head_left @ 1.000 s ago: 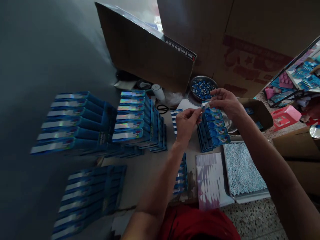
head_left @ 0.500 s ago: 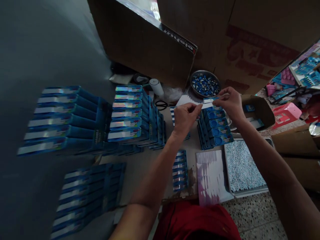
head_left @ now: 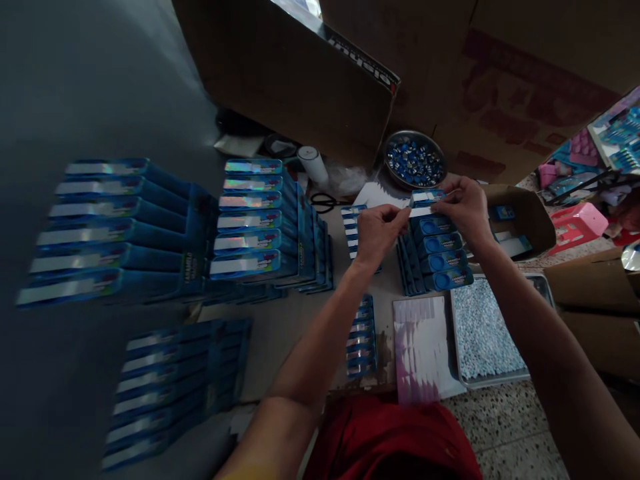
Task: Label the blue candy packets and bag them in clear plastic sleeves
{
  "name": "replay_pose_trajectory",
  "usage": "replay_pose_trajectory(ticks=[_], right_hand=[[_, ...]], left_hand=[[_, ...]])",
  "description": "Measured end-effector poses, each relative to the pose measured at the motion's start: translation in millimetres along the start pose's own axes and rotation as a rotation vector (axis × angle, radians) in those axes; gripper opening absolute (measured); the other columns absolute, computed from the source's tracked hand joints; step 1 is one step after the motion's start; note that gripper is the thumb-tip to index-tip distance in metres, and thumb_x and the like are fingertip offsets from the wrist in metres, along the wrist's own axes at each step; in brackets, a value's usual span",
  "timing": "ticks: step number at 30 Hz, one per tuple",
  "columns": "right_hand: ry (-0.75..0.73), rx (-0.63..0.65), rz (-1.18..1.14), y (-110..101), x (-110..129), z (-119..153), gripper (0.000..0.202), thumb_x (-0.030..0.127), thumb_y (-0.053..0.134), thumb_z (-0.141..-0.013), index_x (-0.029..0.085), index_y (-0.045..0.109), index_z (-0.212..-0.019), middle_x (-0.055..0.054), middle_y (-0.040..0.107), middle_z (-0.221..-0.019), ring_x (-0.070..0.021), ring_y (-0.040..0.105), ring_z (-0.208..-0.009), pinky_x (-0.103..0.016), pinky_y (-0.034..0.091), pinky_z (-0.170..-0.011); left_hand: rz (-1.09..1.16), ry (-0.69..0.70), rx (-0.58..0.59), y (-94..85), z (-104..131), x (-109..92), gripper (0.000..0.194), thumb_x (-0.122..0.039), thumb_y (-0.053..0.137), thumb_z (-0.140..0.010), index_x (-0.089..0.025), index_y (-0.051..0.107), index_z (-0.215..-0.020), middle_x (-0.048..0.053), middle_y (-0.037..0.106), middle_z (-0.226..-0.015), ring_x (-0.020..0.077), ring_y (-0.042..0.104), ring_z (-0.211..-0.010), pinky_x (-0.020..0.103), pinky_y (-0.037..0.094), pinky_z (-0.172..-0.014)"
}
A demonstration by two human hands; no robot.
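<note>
My left hand [head_left: 379, 230] and my right hand [head_left: 466, 208] each pinch one end of a narrow white sticker strip [head_left: 421, 211]. The strip is held level over a row of blue moulded packs [head_left: 436, 243] with round recesses. At the back of that row, one pack's top [head_left: 427, 196] carries a pale strip. Whether the held strip touches the pack under it, I cannot tell. Just left of my left hand lies another blue pack row with white strips [head_left: 351, 223], partly covered by the hand. A sheet of white and purple stickers [head_left: 417, 353] lies nearer my body.
Stacks of blue packs with strips [head_left: 250, 223] stand at the left. Black-handled scissors [head_left: 324, 202] and a white roll [head_left: 313, 163] lie behind. A metal bowl of blue pieces [head_left: 415, 160], an open carton [head_left: 543, 227] and a tray of pale beads [head_left: 485, 333] surround my right arm.
The white strip now stretches straight between both hands, lower against the pack row; before, it looked tilted. My hands are slightly farther right in view, and the view itself has shifted a little.
</note>
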State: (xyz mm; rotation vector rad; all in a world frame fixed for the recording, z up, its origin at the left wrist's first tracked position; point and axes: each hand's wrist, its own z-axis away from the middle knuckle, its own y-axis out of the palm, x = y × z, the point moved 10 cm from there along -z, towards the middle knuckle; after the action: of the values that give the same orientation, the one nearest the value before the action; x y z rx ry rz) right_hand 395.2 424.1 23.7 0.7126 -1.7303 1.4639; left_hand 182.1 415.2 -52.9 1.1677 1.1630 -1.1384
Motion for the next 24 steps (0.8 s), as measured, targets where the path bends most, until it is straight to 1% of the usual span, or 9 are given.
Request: replay_pose_trajectory(ticks=[7, 11, 16, 19, 21, 23, 24], right_hand=[[-0.071, 0.02, -0.009, 2, -4, -7, 0.033, 0.025, 0.086, -0.064, 0.023, 0.062, -0.087, 0.006, 0.069, -0.071, -0.0158, 0.063, -0.068, -0.03, 0.046, -0.069], [-0.095, 0.04, 0.017, 4, -3, -9, 0.032, 0.025, 0.084, -0.066, 0.023, 0.06, -0.088, 0.007, 0.067, -0.07, -0.0153, 0.062, -0.066, -0.03, 0.047, -0.069], [-0.059, -0.023, 0.185, 0, -4, -5, 0.038, 0.017, 0.084, -0.067, 0.025, 0.057, -0.092, 0.008, 0.064, -0.075, -0.0175, 0.064, -0.073, -0.034, 0.049, -0.077], [-0.101, -0.078, 0.226, -6, -4, -6, 0.044, 0.02, 0.09, -0.065, 0.025, 0.056, -0.094, 0.007, 0.062, -0.081, -0.0187, 0.063, -0.079, -0.035, 0.049, -0.08], [-0.12, -0.063, 0.196, -6, -11, -11, 0.048, 0.025, 0.095, -0.064, 0.025, 0.056, -0.093, 0.006, 0.058, -0.083, -0.0181, 0.06, -0.081, -0.034, 0.05, -0.078], [-0.063, 0.019, 0.109, 1, -28, -17, 0.049, 0.029, 0.097, -0.065, 0.025, 0.056, -0.093, 0.007, 0.054, -0.08, -0.0159, 0.058, -0.078, -0.031, 0.049, -0.074], [-0.02, 0.068, 0.048, 7, -38, -19, 0.049, 0.03, 0.096, -0.067, 0.024, 0.057, -0.095, 0.008, 0.053, -0.079, -0.0144, 0.057, -0.075, -0.029, 0.049, -0.071]], left_hand=[[-0.064, 0.035, 0.046, 2.8, 2, -1, 0.03, -0.044, 0.079, -0.087, -0.019, 0.074, -0.07, -0.001, 0.072, -0.062, 0.0141, 0.068, -0.056, 0.025, 0.054, -0.057], [-0.068, 0.048, 0.045, 3.5, 1, 6, 0.032, -0.046, 0.077, -0.088, -0.02, 0.073, -0.071, -0.001, 0.071, -0.061, 0.0145, 0.068, -0.056, 0.026, 0.054, -0.057], [-0.055, 0.045, 0.072, 10.5, 0, 21, 0.034, -0.05, 0.078, -0.088, -0.02, 0.073, -0.073, -0.001, 0.07, -0.063, 0.0152, 0.066, -0.059, 0.027, 0.052, -0.059], [-0.017, 0.081, 0.055, 17.0, 1, 28, 0.036, -0.051, 0.076, -0.091, -0.02, 0.07, -0.072, -0.002, 0.067, -0.065, 0.014, 0.062, -0.062, 0.026, 0.049, -0.062], [0.015, 0.115, 0.021, 20.7, 2, 33, 0.037, -0.052, 0.074, -0.093, -0.021, 0.068, -0.074, -0.002, 0.065, -0.068, 0.0138, 0.061, -0.067, 0.026, 0.048, -0.064], [0.047, 0.118, -0.004, 24.6, 3, 40, 0.039, -0.055, 0.072, -0.095, -0.021, 0.066, -0.077, -0.002, 0.064, -0.072, 0.0139, 0.06, -0.071, 0.025, 0.048, -0.066], [0.063, 0.101, -0.008, 26.7, 4, 45, 0.04, -0.057, 0.072, -0.096, -0.021, 0.065, -0.079, -0.002, 0.063, -0.074, 0.0138, 0.06, -0.073, 0.025, 0.048, -0.067]])
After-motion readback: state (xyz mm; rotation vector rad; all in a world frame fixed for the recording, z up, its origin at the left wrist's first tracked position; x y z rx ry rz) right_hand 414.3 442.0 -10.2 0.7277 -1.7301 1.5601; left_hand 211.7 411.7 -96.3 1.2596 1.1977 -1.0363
